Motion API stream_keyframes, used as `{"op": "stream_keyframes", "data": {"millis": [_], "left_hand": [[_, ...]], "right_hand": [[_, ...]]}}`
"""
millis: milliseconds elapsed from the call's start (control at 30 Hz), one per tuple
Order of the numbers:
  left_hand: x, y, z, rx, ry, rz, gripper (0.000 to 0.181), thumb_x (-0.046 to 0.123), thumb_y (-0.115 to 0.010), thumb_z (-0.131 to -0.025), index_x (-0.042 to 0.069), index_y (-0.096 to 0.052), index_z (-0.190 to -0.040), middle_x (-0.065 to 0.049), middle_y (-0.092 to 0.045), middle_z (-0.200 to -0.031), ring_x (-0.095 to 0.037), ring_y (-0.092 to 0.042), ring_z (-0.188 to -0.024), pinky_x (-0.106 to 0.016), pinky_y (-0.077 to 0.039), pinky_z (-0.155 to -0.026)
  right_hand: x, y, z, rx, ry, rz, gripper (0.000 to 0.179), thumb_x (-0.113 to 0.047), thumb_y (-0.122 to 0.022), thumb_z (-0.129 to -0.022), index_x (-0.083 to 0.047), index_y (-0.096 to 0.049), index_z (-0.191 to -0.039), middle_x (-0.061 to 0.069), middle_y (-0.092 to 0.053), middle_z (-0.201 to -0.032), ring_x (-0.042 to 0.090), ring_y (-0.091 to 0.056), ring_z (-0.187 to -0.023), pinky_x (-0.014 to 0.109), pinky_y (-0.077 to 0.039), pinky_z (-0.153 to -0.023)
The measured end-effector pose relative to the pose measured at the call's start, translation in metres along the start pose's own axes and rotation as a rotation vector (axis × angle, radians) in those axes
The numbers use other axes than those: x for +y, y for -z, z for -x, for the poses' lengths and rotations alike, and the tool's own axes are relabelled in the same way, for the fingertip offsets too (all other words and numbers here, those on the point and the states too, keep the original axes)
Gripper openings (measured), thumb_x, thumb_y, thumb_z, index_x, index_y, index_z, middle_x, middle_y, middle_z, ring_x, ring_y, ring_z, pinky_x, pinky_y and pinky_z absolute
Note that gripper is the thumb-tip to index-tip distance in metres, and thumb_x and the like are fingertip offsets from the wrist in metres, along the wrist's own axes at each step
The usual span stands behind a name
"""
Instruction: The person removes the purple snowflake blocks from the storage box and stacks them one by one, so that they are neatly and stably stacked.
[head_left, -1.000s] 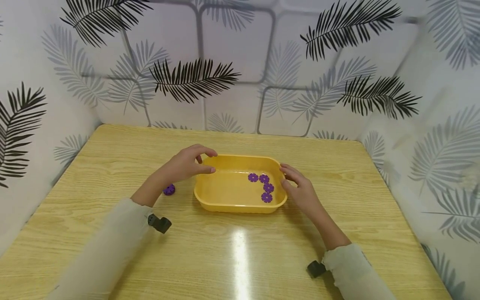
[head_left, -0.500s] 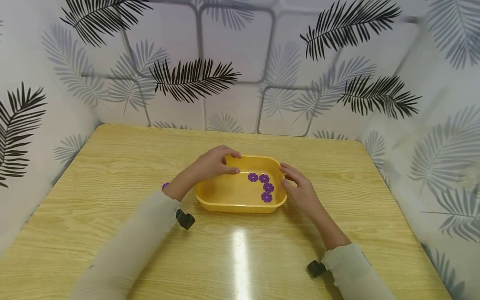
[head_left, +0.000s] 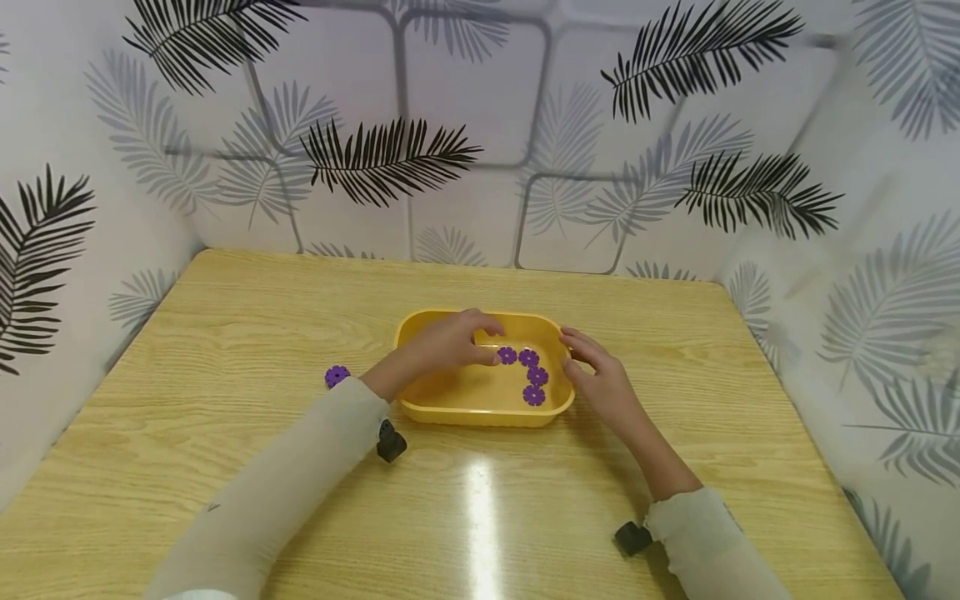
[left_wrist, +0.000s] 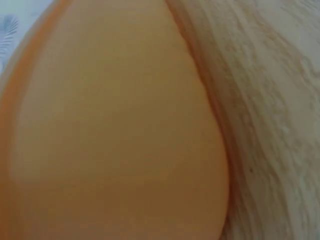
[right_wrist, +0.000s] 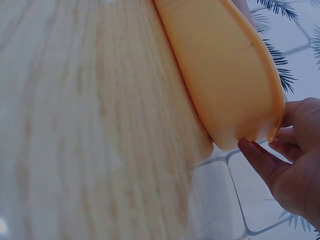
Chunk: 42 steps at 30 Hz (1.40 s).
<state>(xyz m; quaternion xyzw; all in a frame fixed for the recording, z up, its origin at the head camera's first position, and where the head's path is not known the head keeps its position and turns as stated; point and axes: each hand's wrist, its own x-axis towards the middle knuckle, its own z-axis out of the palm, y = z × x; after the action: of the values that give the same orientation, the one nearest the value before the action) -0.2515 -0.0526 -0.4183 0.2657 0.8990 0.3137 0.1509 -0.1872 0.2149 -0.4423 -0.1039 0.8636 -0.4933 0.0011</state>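
A yellow plastic basin (head_left: 450,415) stands on the table with several purple notched plastic discs (head_left: 534,395) at the right of its floor. My left hand (head_left: 446,343) reaches over its left side, thumb and fingers spread apart with nothing between them. Those fingertips are beside the leftmost disc in the basin; whether they touch it I cannot tell. My right hand (head_left: 603,383) holds the basin's right end, thumb against the outer wall and fingers at the rim. In the right wrist view, that hand (right_wrist: 297,165) grips the basin's edge (right_wrist: 235,75). Only the basin's outer wall (left_wrist: 120,120) shows in the left wrist view.
On the wooden table (head_left: 225,333), more purple discs (head_left: 337,376) lie left of the basin, partly behind my left sleeve. A leaf-patterned wall covering (head_left: 465,217) rises at the table's back and sides.
My left hand has moved right, from the basin's left rim to over its inside, near the discs. My right hand and the basin have stayed in place.
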Motion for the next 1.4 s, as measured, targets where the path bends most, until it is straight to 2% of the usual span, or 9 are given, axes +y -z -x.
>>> {"op": "stream_keyframes", "data": {"millis": [233, 333, 467, 667, 833, 1000, 1233, 1400], "left_hand": [[-0.004, -0.013, -0.010, -0.049, -0.049, -0.105, 0.044, 0.031, -0.071, -0.095, 0.014, -0.063, -0.135, -0.005, -0.060, -0.139, -0.023, -0.054, -0.130, -0.041, -0.043, -0.110], [-0.005, -0.016, -0.011, -0.054, -0.038, -0.125, 0.044, 0.032, -0.070, -0.095, 0.016, -0.063, -0.135, -0.005, -0.058, -0.141, -0.025, -0.051, -0.135, -0.043, -0.041, -0.112], [-0.006, -0.018, -0.012, -0.044, -0.018, -0.109, 0.045, 0.032, -0.071, -0.095, 0.017, -0.062, -0.136, -0.005, -0.058, -0.144, -0.026, -0.050, -0.137, -0.045, -0.039, -0.114], [-0.006, -0.022, -0.013, -0.051, -0.048, -0.055, 0.042, 0.027, -0.072, -0.095, 0.013, -0.064, -0.133, -0.005, -0.062, -0.138, -0.023, -0.055, -0.130, -0.040, -0.040, -0.113], [-0.007, -0.025, -0.013, -0.060, -0.033, -0.048, 0.035, 0.026, -0.071, -0.095, 0.015, -0.067, -0.129, -0.002, -0.064, -0.132, -0.020, -0.056, -0.124, -0.038, -0.041, -0.112], [-0.007, -0.026, -0.014, -0.062, -0.045, -0.071, 0.032, 0.025, -0.073, -0.094, 0.014, -0.069, -0.124, -0.002, -0.066, -0.127, -0.020, -0.058, -0.121, -0.037, -0.043, -0.110], [-0.008, -0.030, -0.018, -0.063, -0.037, -0.122, 0.047, 0.032, -0.074, -0.093, 0.012, -0.063, -0.135, -0.002, -0.065, -0.124, -0.018, -0.059, -0.113, -0.035, -0.046, -0.104], [-0.008, -0.032, -0.018, -0.062, -0.035, -0.150, 0.039, 0.035, -0.073, -0.093, 0.016, -0.069, -0.126, 0.001, -0.062, -0.118, -0.016, -0.058, -0.105, -0.034, -0.048, -0.096]], "right_hand": [[0.000, -0.001, 0.000, 0.002, 0.007, 0.003, 0.044, -0.016, -0.056, -0.104, -0.004, -0.052, -0.146, 0.007, -0.041, -0.159, 0.036, -0.049, -0.137, 0.048, -0.045, -0.109], [0.000, -0.001, 0.000, 0.004, 0.011, 0.000, 0.044, -0.015, -0.056, -0.104, -0.003, -0.052, -0.146, 0.008, -0.042, -0.159, 0.037, -0.050, -0.136, 0.048, -0.044, -0.109], [0.001, -0.001, 0.001, 0.004, 0.013, -0.002, 0.044, -0.015, -0.056, -0.103, -0.003, -0.052, -0.146, 0.008, -0.042, -0.158, 0.037, -0.050, -0.136, 0.049, -0.043, -0.111], [0.001, 0.000, 0.001, 0.001, 0.017, 0.011, 0.044, -0.014, -0.055, -0.104, -0.003, -0.052, -0.146, 0.008, -0.042, -0.159, 0.037, -0.050, -0.136, 0.050, -0.043, -0.110], [0.002, 0.000, 0.000, 0.005, 0.012, 0.024, 0.044, -0.014, -0.055, -0.103, -0.004, -0.052, -0.146, 0.007, -0.042, -0.158, 0.037, -0.051, -0.135, 0.049, -0.044, -0.109], [0.003, 0.000, 0.000, 0.002, 0.014, 0.012, 0.044, -0.014, -0.055, -0.103, -0.004, -0.052, -0.146, 0.007, -0.042, -0.158, 0.037, -0.050, -0.135, 0.050, -0.044, -0.109], [0.003, 0.001, 0.000, 0.001, 0.016, 0.012, 0.044, -0.015, -0.055, -0.103, -0.004, -0.053, -0.146, 0.007, -0.042, -0.158, 0.037, -0.051, -0.135, 0.049, -0.045, -0.108], [0.004, 0.001, 0.000, 0.001, 0.022, 0.012, 0.043, -0.015, -0.055, -0.104, -0.004, -0.053, -0.145, 0.008, -0.043, -0.158, 0.037, -0.050, -0.135, 0.050, -0.044, -0.109]]}}
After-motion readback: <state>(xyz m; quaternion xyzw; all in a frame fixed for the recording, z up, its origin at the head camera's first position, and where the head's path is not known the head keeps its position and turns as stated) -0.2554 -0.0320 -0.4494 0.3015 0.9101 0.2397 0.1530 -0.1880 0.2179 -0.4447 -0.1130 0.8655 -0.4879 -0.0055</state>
